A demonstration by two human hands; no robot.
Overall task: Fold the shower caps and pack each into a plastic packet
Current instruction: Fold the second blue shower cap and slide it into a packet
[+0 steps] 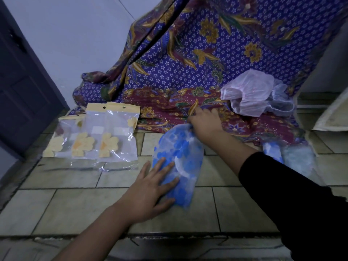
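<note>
Lying flat on the tiles (pixel 75 204), the blue cap (pixel 180 162) looks thin, limp and slippery, best held at its rim. Left hand (pixel 150 187) presses it open-palmed; right hand (pixel 205 119) pinches its far edge. Three packets (pixel 105 136) wait left; more caps (pixel 254 93) are heaped, uncountable.

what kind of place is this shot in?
Probably a home, worked on the floor rather than at a bench: pale tiled floor, a batik cloth draped at the back, and a dark panelled door in a plain wall.
</note>
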